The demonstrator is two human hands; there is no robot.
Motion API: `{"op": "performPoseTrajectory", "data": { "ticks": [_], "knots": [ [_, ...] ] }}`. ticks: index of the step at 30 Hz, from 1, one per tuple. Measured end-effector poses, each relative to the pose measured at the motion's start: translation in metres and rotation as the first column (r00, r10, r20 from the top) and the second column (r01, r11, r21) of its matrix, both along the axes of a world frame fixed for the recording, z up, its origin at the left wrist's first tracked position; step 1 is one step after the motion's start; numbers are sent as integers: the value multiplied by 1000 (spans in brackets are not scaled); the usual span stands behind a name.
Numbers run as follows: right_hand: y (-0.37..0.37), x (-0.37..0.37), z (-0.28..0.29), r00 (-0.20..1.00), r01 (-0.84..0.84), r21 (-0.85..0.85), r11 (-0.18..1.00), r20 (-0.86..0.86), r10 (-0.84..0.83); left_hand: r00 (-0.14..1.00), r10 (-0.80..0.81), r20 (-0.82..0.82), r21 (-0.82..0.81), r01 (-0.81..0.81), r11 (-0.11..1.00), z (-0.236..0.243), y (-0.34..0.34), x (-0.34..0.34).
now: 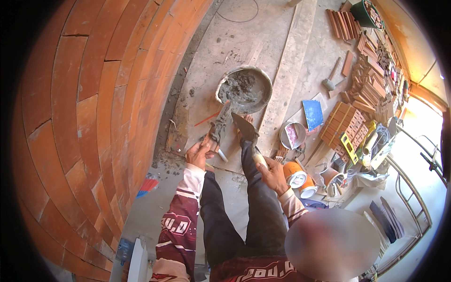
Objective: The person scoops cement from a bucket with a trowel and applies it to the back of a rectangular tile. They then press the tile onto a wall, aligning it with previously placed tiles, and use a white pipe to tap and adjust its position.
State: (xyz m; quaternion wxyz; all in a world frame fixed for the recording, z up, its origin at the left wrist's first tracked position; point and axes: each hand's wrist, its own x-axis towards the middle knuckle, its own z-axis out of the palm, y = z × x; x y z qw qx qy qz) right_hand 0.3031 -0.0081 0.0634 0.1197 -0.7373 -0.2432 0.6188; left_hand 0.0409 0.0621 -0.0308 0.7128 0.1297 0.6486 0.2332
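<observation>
My left hand (199, 154) is closed around the near end of a narrow brick tile (226, 109), which points away from me. Grey mortar (218, 130) covers much of its upper face. In my right hand (275, 177) is a trowel, gripped by its pale handle (260, 160). The trowel's dark blade (244, 127) reaches toward the tile; whether the two touch I cannot tell. Just beyond them stands a round tub (269, 89) with wet grey mortar (238, 88) inside, heaped toward its left.
A brick-faced wall (89, 136) rises close on my left. To the right are a metal pail (283, 137), orange buckets (294, 172), a mallet (329, 84), a blue board (313, 115), a yellow level (349, 147) and stacked bricks (342, 126). Beyond the tub lies a long plank (287, 58).
</observation>
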Motion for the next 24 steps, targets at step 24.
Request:
{"op": "performPoseTrajectory", "data": {
  "ticks": [24],
  "knots": [
    [-33, 15, 23, 920, 160, -93, 983, -346, -182, 984, -94, -154, 86, 108, 990, 3, 15, -2]
  ]
}}
